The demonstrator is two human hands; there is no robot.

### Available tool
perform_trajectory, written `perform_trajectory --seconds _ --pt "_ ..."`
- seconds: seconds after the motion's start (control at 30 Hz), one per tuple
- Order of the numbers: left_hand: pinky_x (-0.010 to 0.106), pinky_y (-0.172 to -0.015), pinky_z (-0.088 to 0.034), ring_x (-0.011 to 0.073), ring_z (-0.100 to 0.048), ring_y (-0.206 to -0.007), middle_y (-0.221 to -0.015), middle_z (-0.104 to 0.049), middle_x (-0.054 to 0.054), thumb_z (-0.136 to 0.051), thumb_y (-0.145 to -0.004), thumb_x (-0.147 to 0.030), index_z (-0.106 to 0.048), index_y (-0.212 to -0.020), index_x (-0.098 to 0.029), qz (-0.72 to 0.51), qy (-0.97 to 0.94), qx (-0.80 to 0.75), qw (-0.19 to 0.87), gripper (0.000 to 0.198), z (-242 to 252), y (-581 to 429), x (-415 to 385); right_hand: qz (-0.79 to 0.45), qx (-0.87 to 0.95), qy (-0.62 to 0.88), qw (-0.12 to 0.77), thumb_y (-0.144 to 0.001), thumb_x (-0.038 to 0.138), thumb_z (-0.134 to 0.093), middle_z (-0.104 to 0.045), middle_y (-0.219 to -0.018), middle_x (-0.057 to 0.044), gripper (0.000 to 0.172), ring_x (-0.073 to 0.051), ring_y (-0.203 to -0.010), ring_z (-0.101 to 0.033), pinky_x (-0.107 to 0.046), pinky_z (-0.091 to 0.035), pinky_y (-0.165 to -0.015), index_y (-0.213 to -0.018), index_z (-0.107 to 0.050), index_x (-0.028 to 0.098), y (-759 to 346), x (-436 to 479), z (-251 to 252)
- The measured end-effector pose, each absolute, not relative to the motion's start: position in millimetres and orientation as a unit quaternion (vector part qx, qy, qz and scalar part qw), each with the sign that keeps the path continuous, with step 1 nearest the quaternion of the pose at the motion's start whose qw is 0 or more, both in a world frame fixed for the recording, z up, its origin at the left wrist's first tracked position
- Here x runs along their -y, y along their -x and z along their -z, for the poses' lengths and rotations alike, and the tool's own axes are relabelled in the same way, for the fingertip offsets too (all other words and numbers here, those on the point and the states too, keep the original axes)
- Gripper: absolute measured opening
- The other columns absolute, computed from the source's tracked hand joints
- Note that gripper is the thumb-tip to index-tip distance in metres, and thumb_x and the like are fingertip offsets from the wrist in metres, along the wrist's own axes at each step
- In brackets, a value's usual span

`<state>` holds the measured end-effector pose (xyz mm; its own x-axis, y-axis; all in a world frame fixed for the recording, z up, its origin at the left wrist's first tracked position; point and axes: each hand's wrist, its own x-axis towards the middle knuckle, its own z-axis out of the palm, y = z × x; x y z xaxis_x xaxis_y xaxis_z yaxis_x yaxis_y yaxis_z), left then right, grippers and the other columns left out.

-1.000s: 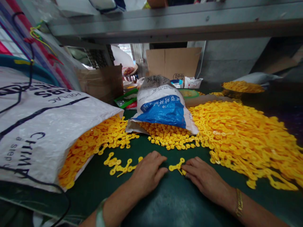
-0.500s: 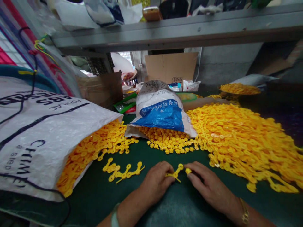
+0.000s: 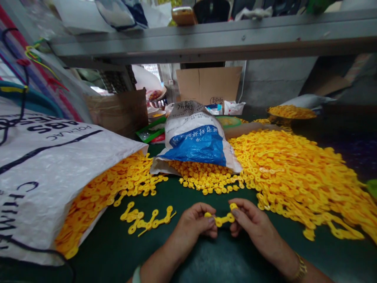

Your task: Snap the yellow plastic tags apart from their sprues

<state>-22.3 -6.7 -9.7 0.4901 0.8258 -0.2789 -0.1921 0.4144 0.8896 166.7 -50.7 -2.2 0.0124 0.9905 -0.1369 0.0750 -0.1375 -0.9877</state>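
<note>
Where plastic pieces (image 3: 294, 177) spill, green worktable (image 3: 212, 259)

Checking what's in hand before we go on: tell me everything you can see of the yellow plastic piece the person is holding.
The yellow plastic piece is a small, glossy, bright yellow moulded part: round discs joined by narrow bars, with one short branch rising to a disc at its right end. It lies roughly level, gripped at both ends between the left hand and the right hand, above the green work surface. Only fingers touch it. Fingers hide some of its ends, so its full outline cannot be seen.
</note>
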Motion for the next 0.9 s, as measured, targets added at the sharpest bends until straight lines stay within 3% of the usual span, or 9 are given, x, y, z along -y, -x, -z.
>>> perform_trajectory --seconds 0.13,0.33,0.6,0.67,0.8,0.9 --pt "0.025 -0.059 -0.052 0.0125 -0.064 -0.056 -0.066 -0.069 0.004 -0.067 -0.077 -0.028 -0.059 -0.093 -0.013 -0.329 -0.383 -0.374 0.778 0.024 9.6 19.9 9.6 -0.517 0.442 0.567 0.466 -0.085 0.048 -0.057 -0.066 -0.057 0.003 0.040 -0.015 -0.051 -0.064 -0.027 -0.052 -0.054 -0.110 -0.052 0.016 -169.1 47.4 3.1" --pt "0.022 -0.057 -0.051 0.0121 -0.064 -0.054 -0.064 -0.070 0.007 -0.067 -0.077 -0.029 -0.058 -0.093 -0.013 -0.329 -0.365 -0.399 0.775 0.025 11.9 17.6 9.5 -0.526 0.430 0.543 0.493 -0.083 0.047 -0.061 -0.071 -0.071 -0.002 0.040 -0.016 -0.064 -0.069 -0.028 -0.055 -0.062 -0.109 -0.054 0.017 -170.4 46.0 4.6" --pt "0.023 -0.058 -0.053 0.0126 -0.065 -0.058 -0.067 -0.069 0.007 -0.064 -0.080 -0.026 -0.060 -0.097 -0.010 -0.322 -0.353 -0.380 0.792 0.024 11.0 18.4 9.2 -0.519 0.438 0.551 0.485 -0.078 0.043 -0.068 -0.068 -0.061 0.002 0.038 -0.014 -0.055 -0.065 -0.025 -0.054 -0.056 -0.103 -0.055 0.017 -170.7 42.7 12.2" --pt "0.023 -0.058 -0.054 0.0127 -0.065 -0.059 -0.070 -0.070 0.007 -0.065 -0.080 -0.026 -0.060 -0.098 -0.010 -0.324 -0.355 -0.373 0.794 0.024 11.7 18.8 9.1 -0.519 0.431 0.551 0.492 -0.078 0.041 -0.068 -0.070 -0.069 0.000 0.037 -0.015 -0.061 -0.067 -0.026 -0.055 -0.059 -0.104 -0.056 0.018 -172.4 41.7 12.2" --pt "0.023 -0.057 -0.054 0.0125 -0.065 -0.058 -0.073 -0.070 0.008 -0.065 -0.080 -0.029 -0.060 -0.096 -0.010 -0.321 -0.371 -0.365 0.791 0.025 16.2 18.7 8.7 -0.548 0.421 0.512 0.510 -0.083 0.040 -0.065 -0.069 -0.106 -0.006 0.029 -0.018 -0.083 -0.068 -0.030 -0.057 -0.071 -0.103 -0.059 0.020 -173.5 42.1 8.5" --pt "0.022 -0.057 -0.053 0.0119 -0.065 -0.058 -0.074 -0.070 0.008 -0.065 -0.080 -0.029 -0.060 -0.094 -0.011 -0.315 -0.378 -0.361 0.792 0.024 19.0 18.3 9.0 -0.574 0.410 0.488 0.513 -0.086 0.038 -0.062 -0.066 -0.115 -0.007 0.025 -0.017 -0.082 -0.067 -0.030 -0.056 -0.070 -0.103 -0.061 0.019 -172.0 44.1 6.0"
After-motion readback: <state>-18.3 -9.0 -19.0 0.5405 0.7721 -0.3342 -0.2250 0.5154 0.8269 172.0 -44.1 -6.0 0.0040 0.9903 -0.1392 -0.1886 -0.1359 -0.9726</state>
